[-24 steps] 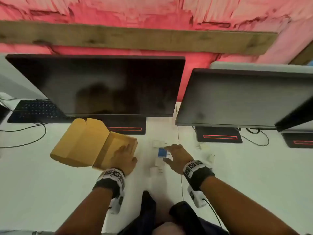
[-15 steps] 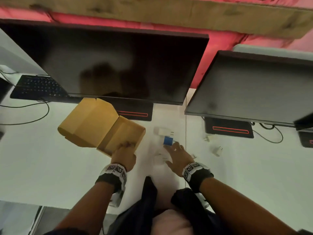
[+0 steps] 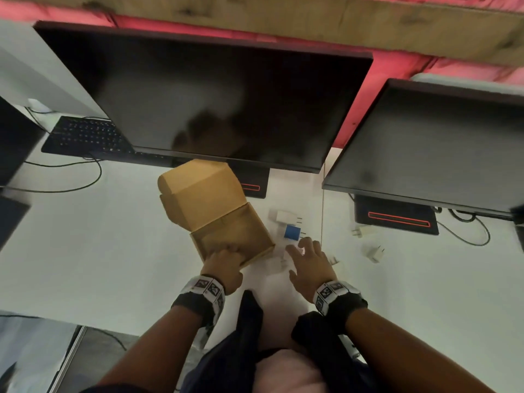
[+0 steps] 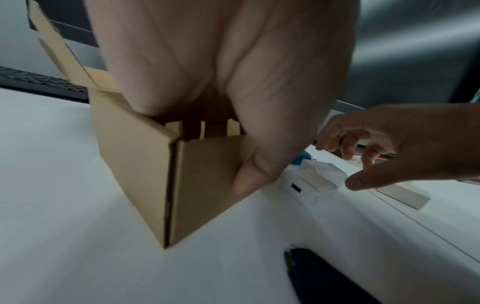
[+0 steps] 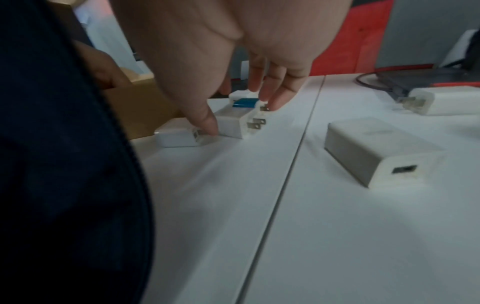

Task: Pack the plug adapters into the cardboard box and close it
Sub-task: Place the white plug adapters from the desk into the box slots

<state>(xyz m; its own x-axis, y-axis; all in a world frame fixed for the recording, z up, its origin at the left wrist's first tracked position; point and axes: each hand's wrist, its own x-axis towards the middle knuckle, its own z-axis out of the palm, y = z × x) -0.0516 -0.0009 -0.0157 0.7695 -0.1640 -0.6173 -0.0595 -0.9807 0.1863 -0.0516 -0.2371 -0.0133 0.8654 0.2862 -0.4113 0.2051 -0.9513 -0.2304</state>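
An open cardboard box stands on the white desk, its lid flap tilted back. My left hand grips the box's near wall, with the thumb outside and the fingers inside. My right hand hovers with spread fingers over a white plug adapter, holding nothing. The thumb touches down between that adapter and a second white one. A blue adapter and another white one lie just beyond the fingers.
More white adapters lie to the right, and a larger one sits near my right wrist. Two dark monitors overhang the desk behind. A keyboard and cables are at the back left.
The box has slid and turned closer to the adapters under my left hand, which now grips its near wall. My right hand has drawn back from the blue adapter to the nearer white ones.
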